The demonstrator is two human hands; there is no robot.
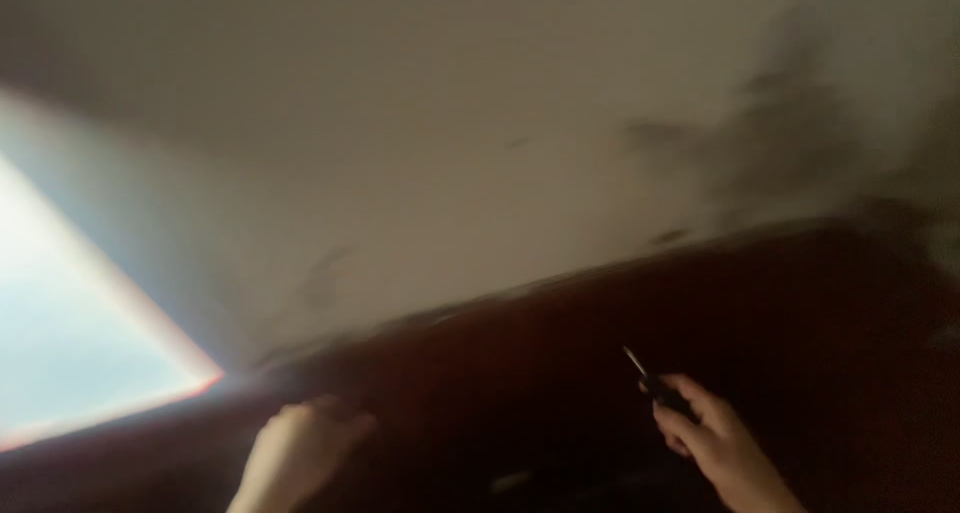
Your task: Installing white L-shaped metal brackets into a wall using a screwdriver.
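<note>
right hand grip closed on small screwdriver, near right, tip angled up-left toward the wall | left hand near left, fingers curled on dark red band's edge, seemingly bracing; holding anything: cannot tell | stained pale wall far | bright opening left | blurred

My view is dim and smeared with motion blur, so nothing has a sharp edge. The only strong light is a blown-out bright patch at the far left, with a reddish fringe along its edge. The pale wall greys towards the right, blotched with dark smudges. Below it all sinks into deep reddish shadow, where my hands show only faintly.
</note>
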